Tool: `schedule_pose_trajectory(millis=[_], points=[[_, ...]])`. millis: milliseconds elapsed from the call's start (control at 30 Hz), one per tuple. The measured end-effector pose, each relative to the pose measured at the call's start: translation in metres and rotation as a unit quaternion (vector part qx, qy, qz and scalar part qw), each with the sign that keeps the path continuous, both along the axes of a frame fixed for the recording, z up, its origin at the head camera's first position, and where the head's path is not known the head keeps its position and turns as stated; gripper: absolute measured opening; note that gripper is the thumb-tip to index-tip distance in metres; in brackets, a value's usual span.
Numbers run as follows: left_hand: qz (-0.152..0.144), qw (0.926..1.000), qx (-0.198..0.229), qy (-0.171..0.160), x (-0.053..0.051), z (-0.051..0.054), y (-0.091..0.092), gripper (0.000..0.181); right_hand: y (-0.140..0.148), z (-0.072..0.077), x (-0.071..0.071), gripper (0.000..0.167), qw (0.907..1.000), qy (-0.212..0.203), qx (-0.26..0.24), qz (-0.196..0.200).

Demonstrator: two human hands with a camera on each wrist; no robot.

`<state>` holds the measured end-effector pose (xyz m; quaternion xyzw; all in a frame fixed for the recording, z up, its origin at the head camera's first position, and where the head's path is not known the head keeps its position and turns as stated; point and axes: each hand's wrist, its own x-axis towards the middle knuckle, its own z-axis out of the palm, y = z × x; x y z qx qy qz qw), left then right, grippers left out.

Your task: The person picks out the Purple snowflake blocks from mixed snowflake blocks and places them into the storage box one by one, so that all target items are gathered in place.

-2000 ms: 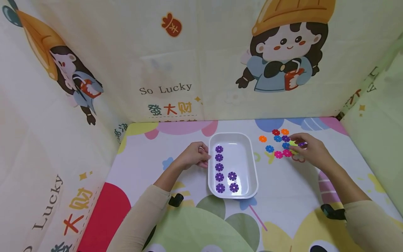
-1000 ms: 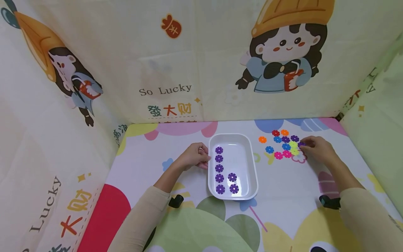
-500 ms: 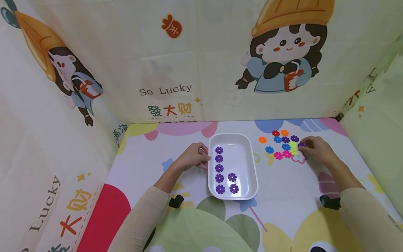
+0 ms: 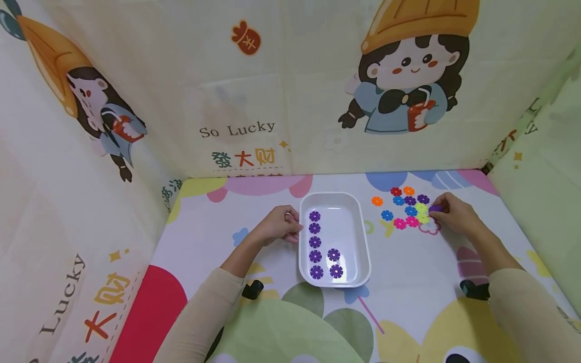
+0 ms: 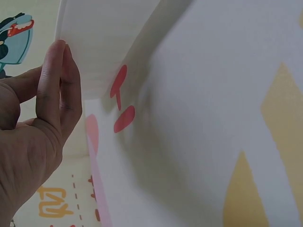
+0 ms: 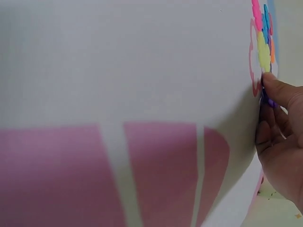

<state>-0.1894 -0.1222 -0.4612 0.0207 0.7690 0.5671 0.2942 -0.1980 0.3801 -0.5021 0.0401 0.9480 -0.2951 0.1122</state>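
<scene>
Purple disc (image 4: pixel 436 208), far right, beside the coloured cluster (image 4: pixel 410 210), pinched by the right hand (image 4: pixel 457 214); remotely, I judge it light, stiff, best held rimwise. The left hand (image 4: pixel 280 225) grips the white tray (image 4: pixel 348 228).

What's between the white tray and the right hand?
A scattered group of red, orange, blue, purple, yellow and pink flower-shaped discs on the printed tabletop; the head view shows it.

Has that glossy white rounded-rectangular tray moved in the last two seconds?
No. In the head view, the tray keeps its place against the blue flower print by its near edge; no shift shows in any direction.
</scene>
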Motion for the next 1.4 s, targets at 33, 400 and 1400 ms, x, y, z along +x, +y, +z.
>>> schedule_pose_trajectory(millis=[33, 400, 1400], points=[[0.000, 1.0000, -0.002, 0.001, 0.000, 0.001, 0.000, 0.022, -0.001, 0.000, 0.001, 0.042, 1.0000, 0.004, -0.002, -0.005], [-0.002, 1.0000, -0.001, 0.004, 0.001, 0.001, 0.000, 0.021, -0.002, 0.002, 0.008, 0.034, 0.9995, 0.024, -0.014, -0.014], [0.017, 0.9998, 0.009, -0.009, 0.002, -0.003, 0.000, 0.022, -0.074, 0.058, 0.012, 0.026, 0.9882, 0.076, -0.043, 0.126]])
